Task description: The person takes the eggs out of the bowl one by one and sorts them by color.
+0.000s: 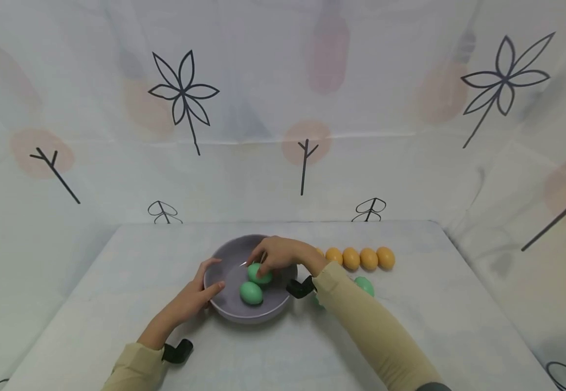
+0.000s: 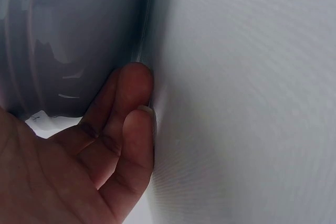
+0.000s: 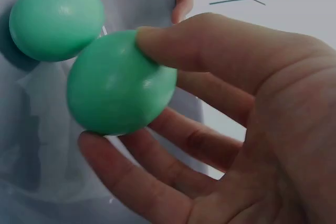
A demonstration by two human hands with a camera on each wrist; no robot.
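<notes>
My right hand (image 1: pixel 283 252) reaches down into a grey-purple bowl (image 1: pixel 229 310), holding a green egg (image 3: pixel 121 85) between thumb and fingertips. A second green egg (image 1: pixel 251 293) lies on the bottom of the bowl, right beside the held one. At the bowl's left side, my left hand (image 1: pixel 190 298) grips the wall, the thumb over the rim. In the left wrist view its other fingers (image 2: pixel 134 90) curl low against the outside of the bowl, close to the tabletop.
A row of orange eggs (image 1: pixel 351 259) lies on the white-covered table (image 1: pixel 439 315) right of the bowl. Nearer, another green egg (image 1: pixel 364 284) shows past my right sleeve (image 1: pixel 366 320), which partly covers things there. Patterned cloth (image 1: pixel 253 179) hangs behind the table and along its sides.
</notes>
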